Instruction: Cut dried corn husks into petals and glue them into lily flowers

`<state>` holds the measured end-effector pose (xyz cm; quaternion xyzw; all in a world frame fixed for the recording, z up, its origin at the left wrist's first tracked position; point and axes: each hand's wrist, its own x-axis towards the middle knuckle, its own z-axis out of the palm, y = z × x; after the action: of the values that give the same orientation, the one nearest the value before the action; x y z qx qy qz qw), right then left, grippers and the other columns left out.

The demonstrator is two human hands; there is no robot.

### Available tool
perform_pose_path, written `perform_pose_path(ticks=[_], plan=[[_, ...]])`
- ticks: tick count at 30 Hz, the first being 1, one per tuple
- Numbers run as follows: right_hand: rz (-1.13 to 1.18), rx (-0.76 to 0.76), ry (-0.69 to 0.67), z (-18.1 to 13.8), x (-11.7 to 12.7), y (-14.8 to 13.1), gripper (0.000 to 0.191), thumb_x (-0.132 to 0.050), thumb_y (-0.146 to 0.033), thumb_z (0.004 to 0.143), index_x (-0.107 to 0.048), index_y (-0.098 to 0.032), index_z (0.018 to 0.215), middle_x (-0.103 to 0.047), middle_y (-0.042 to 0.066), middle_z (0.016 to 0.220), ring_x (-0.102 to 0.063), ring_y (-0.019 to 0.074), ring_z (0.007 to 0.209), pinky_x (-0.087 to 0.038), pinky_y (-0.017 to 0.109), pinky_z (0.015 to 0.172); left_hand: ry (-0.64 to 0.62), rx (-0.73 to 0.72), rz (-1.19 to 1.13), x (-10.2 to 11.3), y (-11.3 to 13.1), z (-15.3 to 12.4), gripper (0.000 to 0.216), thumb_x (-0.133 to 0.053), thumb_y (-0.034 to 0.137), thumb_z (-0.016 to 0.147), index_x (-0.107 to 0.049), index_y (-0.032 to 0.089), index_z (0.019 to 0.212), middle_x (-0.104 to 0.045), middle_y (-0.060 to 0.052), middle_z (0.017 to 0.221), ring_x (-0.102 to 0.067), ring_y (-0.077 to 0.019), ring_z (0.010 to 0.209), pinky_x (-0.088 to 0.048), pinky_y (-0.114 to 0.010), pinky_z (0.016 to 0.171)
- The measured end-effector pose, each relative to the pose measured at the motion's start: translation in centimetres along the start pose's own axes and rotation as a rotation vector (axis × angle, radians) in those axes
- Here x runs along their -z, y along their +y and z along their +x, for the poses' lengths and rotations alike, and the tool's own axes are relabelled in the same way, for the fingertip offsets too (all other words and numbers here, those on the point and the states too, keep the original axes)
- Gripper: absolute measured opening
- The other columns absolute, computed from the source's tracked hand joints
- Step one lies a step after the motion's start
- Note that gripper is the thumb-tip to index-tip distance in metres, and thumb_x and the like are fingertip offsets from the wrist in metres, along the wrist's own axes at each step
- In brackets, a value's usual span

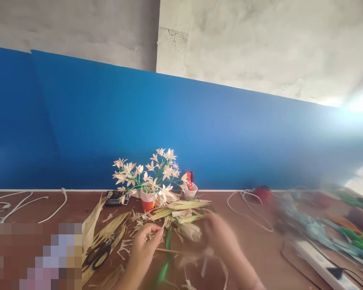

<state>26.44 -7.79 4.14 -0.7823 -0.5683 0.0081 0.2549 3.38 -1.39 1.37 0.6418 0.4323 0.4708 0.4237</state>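
My left hand (147,239) is closed in a pinch, thumb against forefinger, on a small pale husk piece (167,221). Motion smears my right hand (219,233), so its fingers and anything in them cannot be made out; it is beside the dried corn husks (190,215). A green strip (168,239) runs down between the hands. Behind them, a bunch of pale husk flowers (151,177) on green stems stands in a red and white cup (148,201). Black-handled scissors (99,254) lie to the left among more husks (92,217).
A white cup (191,192) holds a red-handled tool (190,179). A black device (111,198) lies by the flowers. White cables (18,205) are at the left, a power strip (320,264) and colourful bundles (351,233) at the right. A blue panel (181,129) stands behind.
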Motion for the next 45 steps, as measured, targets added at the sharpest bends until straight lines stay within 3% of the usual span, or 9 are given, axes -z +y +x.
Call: perform_pose_path(ticks=[2, 5, 10, 14, 20, 26, 32, 35, 45], plan=[[-0.188, -0.117, -0.04, -0.6, -0.1, 2.9, 0.019, -0.047, -0.015, 0.078, -0.061, -0.022, 0.089, -0.063, 0.008, 0.088, -0.059, 0.0224, 0.082, -0.037, 0.028, 0.067, -0.011, 0.12, -0.054, 0.0, 0.2, 0.0, 0.028, -0.061, 0.045, 0.075, -0.067, 0.018, 0.07, -0.066, -0.002, 0.069, -0.06, -0.0192, 0.067, -0.048, -0.027, 0.064], [-0.331, -0.124, -0.109, -1.6, -0.8, 5.4, 0.027, -0.05, -0.014, 0.073, -0.06, -0.023, 0.097, -0.061, 0.009, 0.094, -0.059, 0.025, 0.088, -0.037, 0.03, 0.067, -0.039, 0.222, -0.126, -0.1, 0.4, -0.2, 0.029, -0.062, 0.047, 0.073, -0.067, 0.018, 0.072, -0.065, -0.001, 0.068, -0.057, -0.0172, 0.064, -0.045, -0.025, 0.059], [-0.397, -0.161, -0.098, -2.4, -1.4, 4.9, 0.042, -0.047, -0.008, 0.071, -0.055, -0.023, 0.109, -0.058, 0.011, 0.1, -0.057, 0.0266, 0.097, -0.037, 0.032, 0.072, -0.022, 0.268, -0.21, -0.4, 0.1, -0.1, 0.033, -0.065, 0.051, 0.066, -0.067, 0.018, 0.069, -0.059, 0.001, 0.06, -0.054, -0.0157, 0.061, -0.044, -0.025, 0.059], [-0.39, -0.207, -0.175, -2.1, -0.9, 4.5, 0.037, -0.042, -0.003, 0.071, -0.058, -0.019, 0.101, -0.059, 0.012, 0.097, -0.06, 0.0263, 0.091, -0.037, 0.033, 0.07, -0.022, 0.286, -0.235, -0.6, -0.6, 0.2, 0.037, -0.067, 0.055, 0.061, -0.066, 0.018, 0.065, -0.058, 0.001, 0.058, -0.053, -0.0152, 0.058, -0.043, -0.025, 0.057], [0.057, -0.196, 0.047, -1.7, 0.5, 4.2, 0.029, -0.049, -0.024, 0.073, -0.056, -0.02, 0.1, -0.062, 0.01, 0.096, -0.062, 0.0252, 0.082, -0.043, 0.032, 0.068, -0.013, 0.267, -0.204, -0.4, -0.4, 0.1, 0.035, -0.064, 0.053, 0.066, -0.066, 0.018, 0.068, -0.058, 0.001, 0.059, -0.053, -0.0159, 0.06, -0.042, -0.024, 0.056], [0.724, -0.039, 0.038, -1.9, -0.5, -0.6, 0.025, -0.063, -0.046, 0.069, -0.058, -0.021, 0.066, -0.056, 0.0, 0.058, -0.051, 0.0183, 0.055, -0.039, 0.028, 0.052, 0.016, 0.246, -0.117, -0.4, -0.4, 0.1, 0.034, -0.062, 0.052, 0.068, -0.065, 0.019, 0.066, -0.06, 0.001, 0.061, -0.053, -0.0162, 0.06, -0.043, -0.025, 0.059], [0.913, 0.076, 0.051, -1.2, -2.9, -6.1, 0.025, -0.07, -0.04, 0.069, -0.055, -0.02, 0.07, -0.056, 0.0, 0.065, -0.049, 0.0146, 0.057, -0.041, 0.027, 0.055, -0.05, 0.201, -0.088, -0.5, -0.3, -0.2, 0.03, -0.062, 0.048, 0.07, -0.065, 0.019, 0.065, -0.059, 0.001, 0.059, -0.053, -0.0162, 0.057, -0.042, -0.025, 0.055], [1.003, 0.025, 0.003, -0.9, -3.1, -7.8, 0.026, -0.071, -0.038, 0.07, -0.054, -0.019, 0.076, -0.057, 0.001, 0.069, -0.051, 0.0152, 0.061, -0.044, 0.028, 0.059, -0.082, 0.126, -0.015, -0.4, 0.2, -0.5, 0.027, -0.059, 0.044, 0.073, -0.065, 0.019, 0.065, -0.062, -0.002, 0.064, -0.058, -0.0194, 0.065, -0.045, -0.026, 0.059], [0.994, -0.104, 0.002, -0.5, -2.6, -8.8, 0.024, -0.068, -0.033, 0.071, -0.048, -0.02, 0.071, -0.05, -0.003, 0.063, -0.046, 0.0126, 0.056, -0.04, 0.025, 0.054, -0.072, -0.016, 0.086, -0.3, 0.1, -0.6, 0.022, -0.057, 0.034, 0.078, -0.07, 0.019, 0.069, -0.068, -0.004, 0.07, -0.063, -0.0217, 0.072, -0.047, -0.029, 0.069]])
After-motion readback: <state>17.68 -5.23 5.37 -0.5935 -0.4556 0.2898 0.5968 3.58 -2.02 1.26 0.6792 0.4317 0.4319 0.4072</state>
